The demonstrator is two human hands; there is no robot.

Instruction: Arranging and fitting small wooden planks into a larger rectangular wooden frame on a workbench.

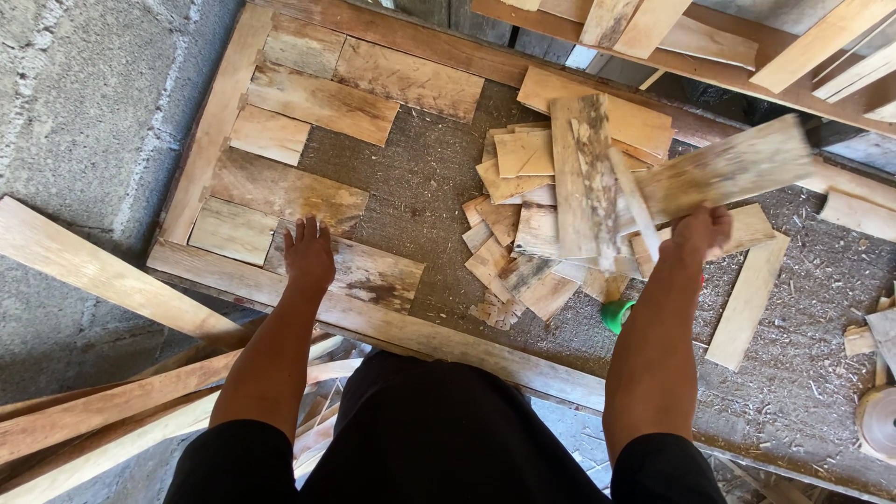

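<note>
Head view: my left hand (308, 257) lies flat, fingers open, steadying a laid plank (359, 273); my right hand (700, 231) grips a blurred board (733, 170), lifted clear of the pile (551, 224).

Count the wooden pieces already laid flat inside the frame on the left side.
7 laid pieces: two along the top, two below them, one wide, one small at lower left, one under the left hand.

A green cap (615, 315) lay just below the loose heap of short boards (523, 243) at the frame's centre. Long planks (89, 271) leaned across the grey block wall (84, 103) at nine o'clock. A tape roll (877, 422) sat at four o'clock.
</note>
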